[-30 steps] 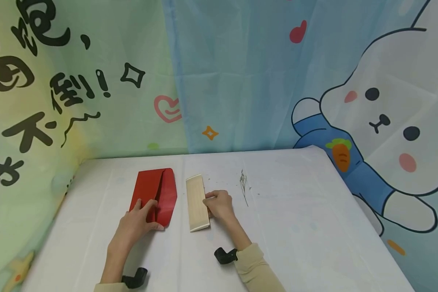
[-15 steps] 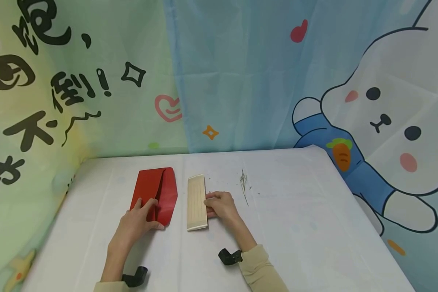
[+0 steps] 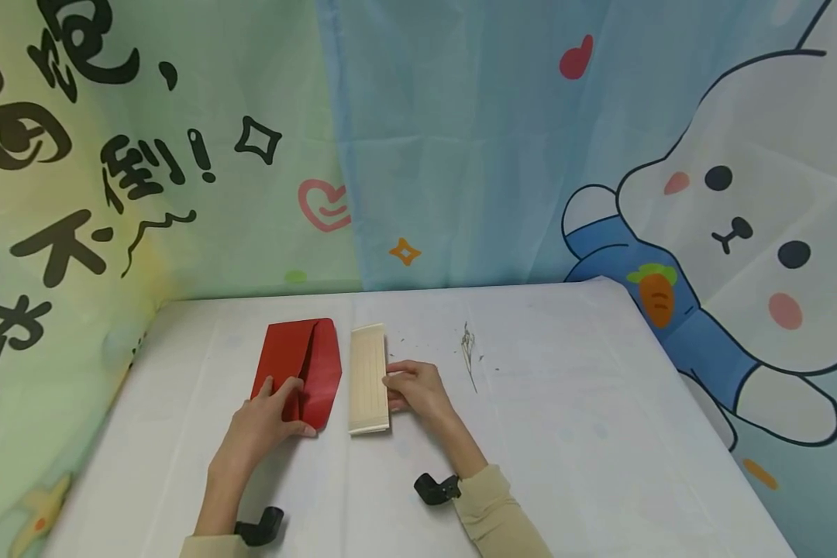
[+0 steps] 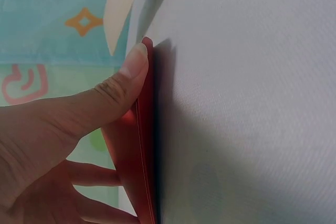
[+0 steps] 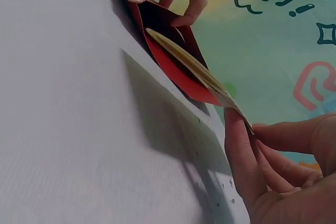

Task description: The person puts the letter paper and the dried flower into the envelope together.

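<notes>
Left hand (image 3: 268, 418) pressing down on the red envelope (image 3: 298, 370), thumb pinning its near edge, keeping it steady on the white surface (image 3: 565, 434). Right hand (image 3: 415, 390) pinching the folded cream paper (image 3: 368, 380) by its side, lying just beside the envelope's open flap, lined up for its mouth.

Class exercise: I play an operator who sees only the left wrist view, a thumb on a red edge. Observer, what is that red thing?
Observer: A red envelope with its flap open, flat on the white table; the left hand presses its near end.
Operator: What is the right hand doing?
Observer: The right hand pinches a folded cream sheet by its long edge.
Operator: Is the sheet inside the envelope?
Observer: From the head view it lies beside the flap; from the right wrist view its far end sits at the opening.
</notes>
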Tool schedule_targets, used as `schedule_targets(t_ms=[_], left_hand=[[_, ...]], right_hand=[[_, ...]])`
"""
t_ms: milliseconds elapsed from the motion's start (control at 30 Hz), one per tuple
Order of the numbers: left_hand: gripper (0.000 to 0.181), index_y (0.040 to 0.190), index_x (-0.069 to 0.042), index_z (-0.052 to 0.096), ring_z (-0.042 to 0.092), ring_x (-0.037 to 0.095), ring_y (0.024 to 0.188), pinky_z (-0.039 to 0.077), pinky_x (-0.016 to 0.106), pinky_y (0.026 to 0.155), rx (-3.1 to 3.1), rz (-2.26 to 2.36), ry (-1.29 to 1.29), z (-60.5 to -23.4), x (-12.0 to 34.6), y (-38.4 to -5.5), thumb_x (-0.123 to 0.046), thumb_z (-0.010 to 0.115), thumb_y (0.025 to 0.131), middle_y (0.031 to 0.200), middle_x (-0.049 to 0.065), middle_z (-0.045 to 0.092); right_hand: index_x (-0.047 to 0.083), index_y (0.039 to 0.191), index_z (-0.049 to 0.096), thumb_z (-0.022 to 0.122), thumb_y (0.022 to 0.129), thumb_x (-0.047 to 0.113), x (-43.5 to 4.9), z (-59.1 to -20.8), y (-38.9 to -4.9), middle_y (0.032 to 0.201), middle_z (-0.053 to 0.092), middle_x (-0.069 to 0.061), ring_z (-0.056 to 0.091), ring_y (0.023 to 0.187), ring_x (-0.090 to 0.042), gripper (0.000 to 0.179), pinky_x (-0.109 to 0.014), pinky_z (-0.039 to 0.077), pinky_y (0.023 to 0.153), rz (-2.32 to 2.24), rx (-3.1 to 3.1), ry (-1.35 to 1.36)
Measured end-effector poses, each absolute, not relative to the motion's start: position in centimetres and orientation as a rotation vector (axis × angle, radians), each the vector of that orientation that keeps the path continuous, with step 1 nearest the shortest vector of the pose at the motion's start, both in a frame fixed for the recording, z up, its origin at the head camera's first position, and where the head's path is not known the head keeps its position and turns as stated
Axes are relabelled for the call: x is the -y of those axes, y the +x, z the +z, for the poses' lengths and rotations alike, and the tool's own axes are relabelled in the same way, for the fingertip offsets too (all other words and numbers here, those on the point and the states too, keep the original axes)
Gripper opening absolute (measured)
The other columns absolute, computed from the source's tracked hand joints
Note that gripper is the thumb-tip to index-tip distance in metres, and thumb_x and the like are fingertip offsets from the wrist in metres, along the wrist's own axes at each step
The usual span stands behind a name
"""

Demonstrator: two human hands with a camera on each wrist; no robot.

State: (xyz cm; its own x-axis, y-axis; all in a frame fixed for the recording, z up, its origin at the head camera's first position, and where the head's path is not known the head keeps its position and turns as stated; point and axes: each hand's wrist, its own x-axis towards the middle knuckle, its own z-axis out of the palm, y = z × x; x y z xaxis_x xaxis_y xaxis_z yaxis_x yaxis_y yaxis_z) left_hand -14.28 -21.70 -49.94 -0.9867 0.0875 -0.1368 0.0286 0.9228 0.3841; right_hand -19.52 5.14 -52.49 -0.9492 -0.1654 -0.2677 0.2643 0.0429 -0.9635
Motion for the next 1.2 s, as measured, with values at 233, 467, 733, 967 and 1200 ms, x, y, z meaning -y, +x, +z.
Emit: schedule_targets(t_ms=[233,467,733,967,1200], left_hand=[[0.077,0.138,-0.017,0.054,0.055,0.064,0.12,0.052,0.07,0.09,-2.933,0.572,0.08,-50.0,21.7,-14.3,-0.042,0.09,0.075,0.148,0.043,0.043],[0.078,0.141,-0.018,0.053,0.048,0.064,0.129,0.049,0.072,0.094,-2.917,0.569,0.025,-50.0,21.6,-14.3,-0.04,0.09,0.076,0.151,0.04,0.041],[0.077,0.14,-0.019,0.054,0.046,0.063,0.132,0.049,0.073,0.095,-2.915,0.572,0.03,-50.1,21.5,-14.4,-0.041,0.09,0.075,0.15,0.039,0.043],[0.073,0.135,-0.02,0.055,0.049,0.063,0.128,0.047,0.074,0.096,-2.93,0.566,0.053,-50.2,21.6,-14.4,-0.041,0.09,0.075,0.148,0.038,0.046],[0.071,0.133,-0.021,0.055,0.05,0.063,0.128,0.048,0.074,0.094,-2.932,0.57,0.062,-50.1,21.8,-14.5,-0.041,0.091,0.074,0.147,0.039,0.046]], right_hand=[[-0.006,0.125,0.065,0.07,0.093,0.006,-4.2,-52.3,-19.9,0.099,0.077,-0.019,0.074,0.072,-0.015,0.034,-0.037,0.064,0.072,-1.991,-2.002,0.071],[-0.007,0.124,0.066,0.071,0.093,0.005,-2.9,-52.3,-20.3,0.099,0.077,-0.022,0.076,0.075,-0.019,0.034,-0.038,0.064,0.071,-2.006,-1.993,0.032],[-0.007,0.123,0.066,0.07,0.093,0.004,-1.3,-52.5,-21.1,0.095,0.077,-0.02,0.075,0.073,-0.017,0.032,-0.037,0.064,0.07,-2.02,-1.97,0.018],[-0.008,0.12,0.067,0.069,0.092,0.002,-0.1,-52.9,-21.7,0.095,0.077,-0.02,0.075,0.071,-0.018,0.03,-0.04,0.064,0.071,-2.029,-1.926,0.021],[-0.01,0.119,0.065,0.069,0.092,0.0,1.1,-53.4,-22.2,0.099,0.076,-0.024,0.076,0.072,-0.021,0.029,-0.037,0.064,0.069,-2.023,-1.883,0.015]])
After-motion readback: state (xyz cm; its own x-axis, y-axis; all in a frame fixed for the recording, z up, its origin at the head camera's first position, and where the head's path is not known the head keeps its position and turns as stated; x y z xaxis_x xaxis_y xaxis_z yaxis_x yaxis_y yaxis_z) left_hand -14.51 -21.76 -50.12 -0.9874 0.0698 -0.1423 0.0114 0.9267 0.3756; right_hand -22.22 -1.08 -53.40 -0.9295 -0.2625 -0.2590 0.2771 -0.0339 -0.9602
